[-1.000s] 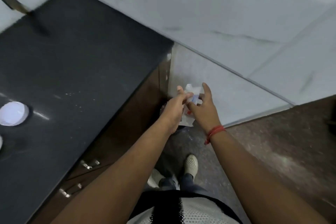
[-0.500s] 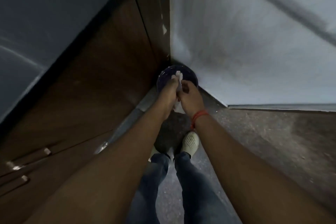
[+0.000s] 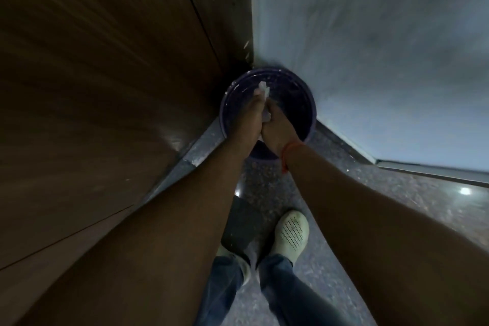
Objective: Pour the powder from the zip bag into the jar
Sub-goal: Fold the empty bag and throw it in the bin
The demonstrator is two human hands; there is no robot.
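Pressing together over the dark bucket (image 3: 309, 114) in the far corner, your two hands pinch the crumpled white zip bag (image 3: 264, 91) between them, and that bag is the thing everything turns on. Your left hand (image 3: 248, 116) and right hand (image 3: 276, 128) are touching, fingers clenched on the bag, which pokes out beyond your fingertips on the far side, with another scrap showing in the seam between the palms. Its long axis runs roughly away from you, in line with your forearms, and it hangs inside the bucket's rim, above the dark interior. Neither hand is clearly nearer; they grip it about equally. No jar shows here, and whether any powder remains in the bag cannot be told, so judging by this the pouring looks finished and the bag is being thrown out. To drop it, you would only need to loosen both grips, since the bucket lies straight beneath. The brown cabinet (image 3: 105, 87) stands left, the pale wall (image 3: 370, 47) right.
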